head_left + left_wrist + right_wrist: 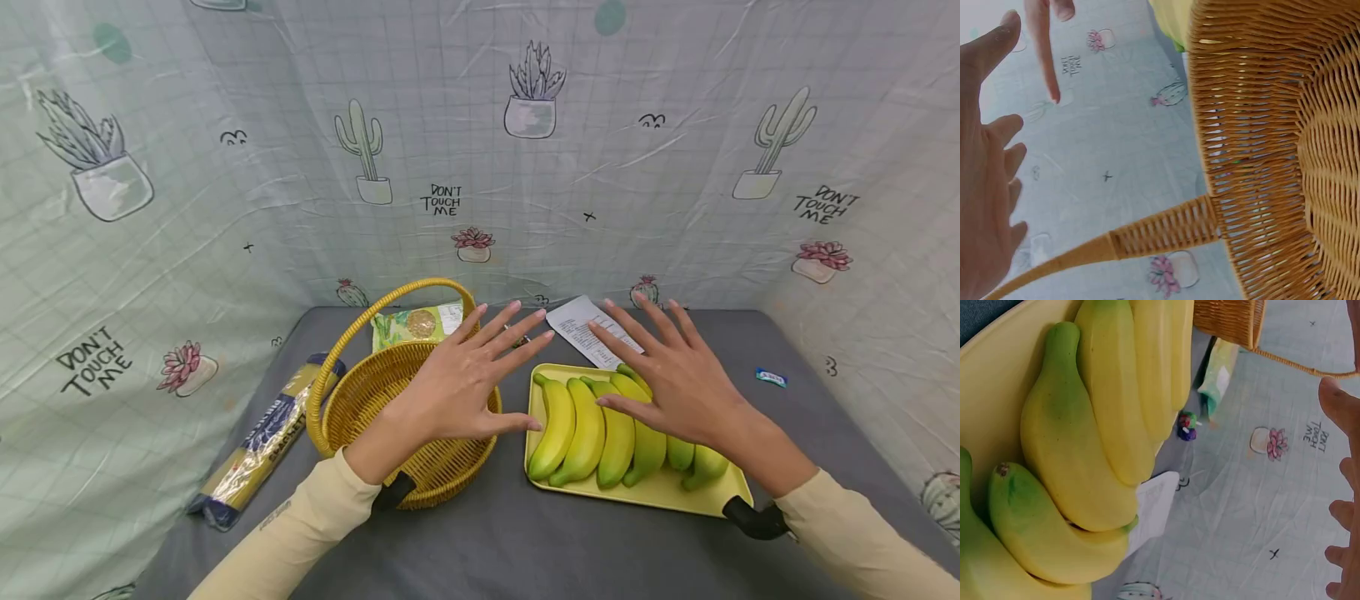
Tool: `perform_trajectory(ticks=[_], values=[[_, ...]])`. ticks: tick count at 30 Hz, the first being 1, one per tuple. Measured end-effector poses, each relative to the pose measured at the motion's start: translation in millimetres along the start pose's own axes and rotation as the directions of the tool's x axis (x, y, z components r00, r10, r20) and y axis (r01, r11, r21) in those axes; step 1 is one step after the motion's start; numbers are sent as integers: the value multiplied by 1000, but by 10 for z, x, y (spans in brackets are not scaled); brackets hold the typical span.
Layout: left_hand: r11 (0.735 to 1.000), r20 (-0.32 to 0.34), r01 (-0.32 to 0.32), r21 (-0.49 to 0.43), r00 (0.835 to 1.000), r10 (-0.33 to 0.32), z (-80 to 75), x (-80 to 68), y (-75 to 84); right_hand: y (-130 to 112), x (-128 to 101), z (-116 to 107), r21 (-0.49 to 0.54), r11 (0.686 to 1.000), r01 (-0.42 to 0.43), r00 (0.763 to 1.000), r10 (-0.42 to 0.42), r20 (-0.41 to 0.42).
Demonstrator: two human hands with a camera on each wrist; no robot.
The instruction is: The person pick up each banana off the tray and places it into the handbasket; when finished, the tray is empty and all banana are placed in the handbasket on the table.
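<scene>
My left hand point(468, 379) hovers with fingers spread straight above the wicker basket point(375, 400), holding nothing. The basket's woven wall point(1272, 137) and handle point(1147, 234) fill the left wrist view, with my left fingers point(991, 175) at its left edge. My right hand point(667, 375) is spread flat over several yellow-green bananas point(588, 433) lying side by side on a yellow tray point(645, 493). Close up in the right wrist view the bananas point(1104, 425) show on the tray point(997, 381), with my right fingertips point(1341, 406) at the edge.
A spaghetti packet point(262, 437) lies left of the basket. A green snack bag point(412, 325) and a white paper sheet point(585, 329) lie at the back. A small blue wrapper point(770, 377) is on the right. Cactus-print cloth walls enclose the grey table point(510, 542).
</scene>
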State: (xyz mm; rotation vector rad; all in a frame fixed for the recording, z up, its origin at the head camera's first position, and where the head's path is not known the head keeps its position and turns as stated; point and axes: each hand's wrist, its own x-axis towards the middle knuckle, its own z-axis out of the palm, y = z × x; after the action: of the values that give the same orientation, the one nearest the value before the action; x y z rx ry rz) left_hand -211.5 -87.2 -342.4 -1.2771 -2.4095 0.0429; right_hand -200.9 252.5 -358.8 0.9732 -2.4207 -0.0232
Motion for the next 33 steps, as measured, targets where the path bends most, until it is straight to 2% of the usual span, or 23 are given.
perform_trajectory(ticks=[7,12,17,20,25,27,30,33], values=[[999,-93,-42,-2,995,41,-219,-60,63,67,-37,-21,10,999,-32,999,32,-21],[999,-146,-46,-19,988,43,-434,-157,103,58,-93,-11,29,999,-39,998,40,-57],[997,-233,-4,-79,972,-15,-653,-317,104,76,-173,-3,39,998,-59,994,62,-90],[992,-290,54,-118,953,-86,-783,-439,88,115,-251,1,44,995,-91,991,95,-97],[976,-368,156,-153,908,-203,-959,-660,17,187,-388,22,42,989,-142,985,146,-95],[965,-404,180,-190,882,-244,-974,-730,-16,225,-436,32,36,988,-153,982,156,-104],[935,-449,208,-288,833,-324,-928,-808,-56,290,-509,56,34,985,-169,978,171,-123],[880,-474,235,-412,770,-427,-837,-889,-104,348,-582,104,50,981,-186,975,190,-115]])
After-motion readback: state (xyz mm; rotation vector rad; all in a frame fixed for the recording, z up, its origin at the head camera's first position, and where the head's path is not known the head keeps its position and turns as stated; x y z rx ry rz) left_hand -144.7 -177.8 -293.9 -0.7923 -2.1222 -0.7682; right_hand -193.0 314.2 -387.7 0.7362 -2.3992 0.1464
